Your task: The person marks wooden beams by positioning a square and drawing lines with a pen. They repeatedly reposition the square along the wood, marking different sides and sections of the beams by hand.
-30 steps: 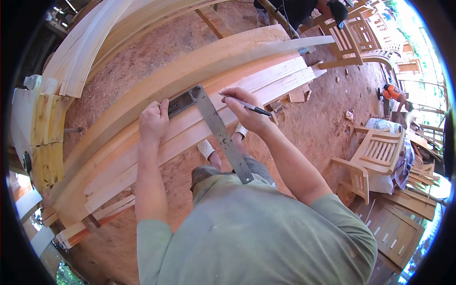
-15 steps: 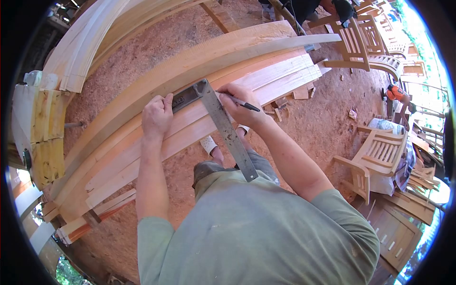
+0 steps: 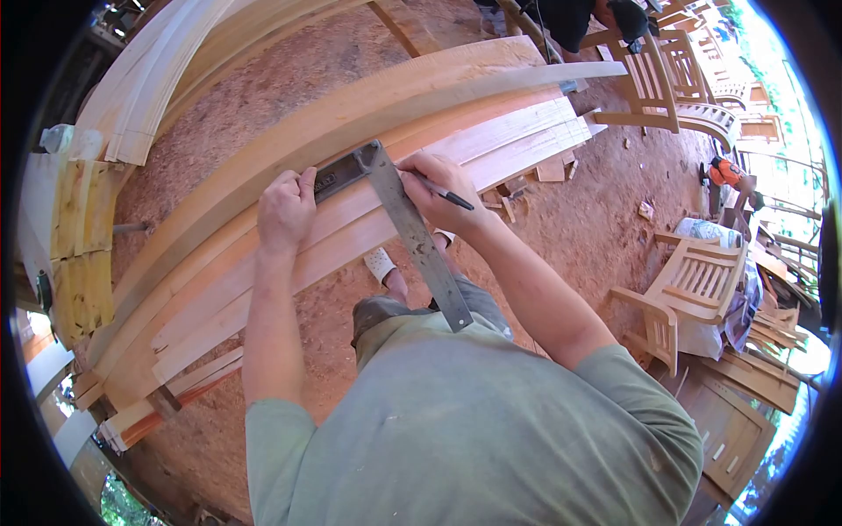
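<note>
A metal try square point(image 3: 412, 230) lies over several long wooden boards point(image 3: 368, 203), its blade pointing toward my body. My left hand point(image 3: 288, 209) is closed on the dark end of its stock, the thumb on top. My right hand point(image 3: 443, 193) is closed around a black pen point(image 3: 449, 195), beside the upper part of the blade. The fingertips rest at the blade's edge, and the pen's back end points right. Behind the square, a curved plank point(image 3: 351, 118) stands on edge along the boards.
Wooden chairs point(image 3: 702, 280) stand at the right, with more at the upper right. One person point(image 3: 574, 22) is at the top, another in orange point(image 3: 726, 173) at the far right. Yellowish stacked blocks point(image 3: 83, 250) are at the left. Wood offcuts point(image 3: 551, 168) lie beyond the boards.
The view has shifted slightly, so the boards, square and hands appear a little further left. Both hands keep their holds, and the square stays in place on the boards.
</note>
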Demonstrator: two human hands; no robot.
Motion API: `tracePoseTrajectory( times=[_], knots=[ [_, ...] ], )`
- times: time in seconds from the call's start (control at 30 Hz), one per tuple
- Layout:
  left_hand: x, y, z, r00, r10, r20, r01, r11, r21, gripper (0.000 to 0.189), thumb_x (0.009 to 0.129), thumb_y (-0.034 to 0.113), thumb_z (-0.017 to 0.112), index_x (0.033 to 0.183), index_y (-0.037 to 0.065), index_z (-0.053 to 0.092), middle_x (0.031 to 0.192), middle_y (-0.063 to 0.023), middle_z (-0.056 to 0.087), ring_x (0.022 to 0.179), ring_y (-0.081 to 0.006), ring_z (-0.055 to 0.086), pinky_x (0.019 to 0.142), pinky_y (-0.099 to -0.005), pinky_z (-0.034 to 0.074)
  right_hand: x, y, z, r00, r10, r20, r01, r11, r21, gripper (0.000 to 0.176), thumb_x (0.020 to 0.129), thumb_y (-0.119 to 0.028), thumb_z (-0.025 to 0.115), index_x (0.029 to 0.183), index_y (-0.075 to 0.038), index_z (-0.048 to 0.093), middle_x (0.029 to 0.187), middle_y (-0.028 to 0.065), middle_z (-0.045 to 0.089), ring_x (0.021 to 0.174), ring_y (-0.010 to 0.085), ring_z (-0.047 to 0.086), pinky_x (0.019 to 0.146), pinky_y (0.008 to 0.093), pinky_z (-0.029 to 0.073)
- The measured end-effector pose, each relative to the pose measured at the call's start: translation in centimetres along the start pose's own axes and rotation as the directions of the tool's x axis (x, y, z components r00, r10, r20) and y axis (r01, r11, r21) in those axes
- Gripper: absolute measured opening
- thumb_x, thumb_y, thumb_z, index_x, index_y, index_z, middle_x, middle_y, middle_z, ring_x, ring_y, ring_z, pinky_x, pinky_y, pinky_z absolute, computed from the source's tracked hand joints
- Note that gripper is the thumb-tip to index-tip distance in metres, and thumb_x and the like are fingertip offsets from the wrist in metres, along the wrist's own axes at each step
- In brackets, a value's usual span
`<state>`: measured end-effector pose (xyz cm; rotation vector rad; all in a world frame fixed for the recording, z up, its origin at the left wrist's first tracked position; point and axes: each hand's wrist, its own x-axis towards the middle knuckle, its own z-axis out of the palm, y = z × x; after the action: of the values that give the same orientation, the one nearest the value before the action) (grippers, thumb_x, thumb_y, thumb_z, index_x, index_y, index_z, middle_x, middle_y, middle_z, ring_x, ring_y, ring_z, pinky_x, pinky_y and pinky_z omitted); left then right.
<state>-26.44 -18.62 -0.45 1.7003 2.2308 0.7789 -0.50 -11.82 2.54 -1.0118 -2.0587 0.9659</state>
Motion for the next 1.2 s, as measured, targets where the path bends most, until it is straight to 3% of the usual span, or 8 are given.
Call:
tracePoseTrajectory(
  times=[0.17, 0.4, 0.5, 0.57, 0.67, 1.1, 1.17, 1.2],
  knots=[
    [0.0, 0.0, 0.0, 0.999, 0.033, -0.015, -0.033, 0.999, -0.023, 0.044, 0.101, 0.033, 0.06, 0.076, -0.002, 0.066, 0.08, -0.023, 0.066, 0.075, -0.0432, 0.065, 0.067, -0.0478, 0.051, -0.5, -0.4, -0.6, 0.988, 0.132, 0.073, -0.133, 0.991, -0.001, 0.011, 0.085, -0.011, 0.063, 0.091, -0.002, 0.067, 0.085, 0.0193, 0.068, 0.085, 0.0398, 0.066, 0.076, 0.0464, 0.053],
    [0.1, -0.3, 0.3, 1.0, 0.009, -0.022, -0.009, 1.0, 0.002, 0.049, 0.101, 0.037, 0.06, 0.071, -0.001, 0.065, 0.08, -0.0202, 0.067, 0.075, -0.042, 0.066, 0.067, -0.0486, 0.053, 0.2, 0.6, -0.1, 0.999, 0.019, 0.046, -0.016, 0.998, -0.061, 0.014, 0.089, -0.012, 0.061, 0.092, 0.0, 0.068, 0.083, 0.0197, 0.067, 0.081, 0.0333, 0.067, 0.073, 0.0402, 0.053],
    [0.0, -0.2, 0.3, 1.0, 0.011, -0.026, -0.011, 1.0, 0.003, 0.048, 0.101, 0.038, 0.059, 0.072, -0.001, 0.065, 0.08, -0.0211, 0.067, 0.075, -0.0425, 0.066, 0.068, -0.0489, 0.053, 1.0, 0.0, -0.1, 0.983, 0.156, 0.098, -0.152, 0.987, -0.047, 0.017, 0.092, -0.013, 0.061, 0.1, 0.001, 0.068, 0.087, 0.0179, 0.069, 0.085, 0.0283, 0.068, 0.077, 0.0369, 0.053],
    [0.0, -0.7, 0.5, 1.0, -0.004, -0.026, 0.003, 0.999, -0.037, 0.05, 0.099, 0.042, 0.061, 0.073, -0.001, 0.065, 0.08, -0.0225, 0.068, 0.076, -0.0426, 0.067, 0.069, -0.0496, 0.053, 0.7, 0.9, 0.3, 0.967, 0.256, -0.007, -0.249, 0.948, 0.2, 0.022, 0.095, -0.018, 0.063, 0.108, -0.002, 0.069, 0.094, 0.0164, 0.073, 0.09, 0.0271, 0.07, 0.082, 0.0364, 0.054],
    [0.0, 0.2, -0.2, 0.997, -0.054, 0.05, 0.054, 0.999, 0.004, 0.054, 0.096, 0.048, 0.063, 0.074, -0.001, 0.065, 0.08, -0.0241, 0.068, 0.078, -0.0428, 0.067, 0.071, -0.0501, 0.053, -0.4, 2.1, -1.0, 0.939, 0.334, -0.076, -0.294, 0.9, 0.323, 0.028, 0.098, -0.02, 0.062, 0.117, 0.0, 0.067, 0.097, 0.0122, 0.072, 0.092, 0.0193, 0.067, 0.085, 0.0321, 0.052],
    [0.0, 0.3, -0.4, 0.996, -0.081, -0.041, 0.078, 0.994, -0.072, 0.051, 0.09, 0.045, 0.072, 0.069, -0.001, 0.064, 0.075, -0.0241, 0.067, 0.071, -0.0421, 0.066, 0.066, -0.0478, 0.051, -13.9, 0.9, -1.7, 0.857, 0.449, -0.253, -0.329, 0.855, 0.4, 0.025, 0.105, -0.015, 0.05, 0.122, 0.0, 0.062, 0.085, 0.0063, 0.067, 0.078, 0.0112, 0.064, 0.072, 0.0258, 0.052],
    [-0.7, -0.8, -2.1, 0.981, -0.116, -0.156, 0.084, 0.977, -0.195, 0.049, 0.088, 0.042, 0.076, 0.067, 0.0, 0.063, 0.068, -0.0212, 0.065, 0.059, -0.0363, 0.063, 0.058, -0.0447, 0.047, -15.3, -0.7, -0.8, 0.786, 0.616, -0.056, -0.515, 0.701, 0.493, 0.026, 0.106, -0.017, 0.049, 0.118, 0.002, 0.062, 0.083, 0.0052, 0.066, 0.077, 0.0119, 0.063, 0.072, 0.027, 0.052],
    [-1.3, -1.3, -3.5, 0.975, -0.133, -0.176, 0.1, 0.977, -0.189, 0.044, 0.089, 0.037, 0.076, 0.07, 0.0, 0.064, 0.064, -0.0157, 0.061, 0.058, -0.0266, 0.057, 0.057, -0.0404, 0.045, -15.3, -0.8, -0.8, 0.784, 0.617, -0.069, -0.511, 0.705, 0.492, 0.026, 0.106, -0.017, 0.049, 0.118, 0.002, 0.062, 0.083, 0.0052, 0.066, 0.077, 0.0119, 0.063, 0.072, 0.027, 0.052]
  ],
)
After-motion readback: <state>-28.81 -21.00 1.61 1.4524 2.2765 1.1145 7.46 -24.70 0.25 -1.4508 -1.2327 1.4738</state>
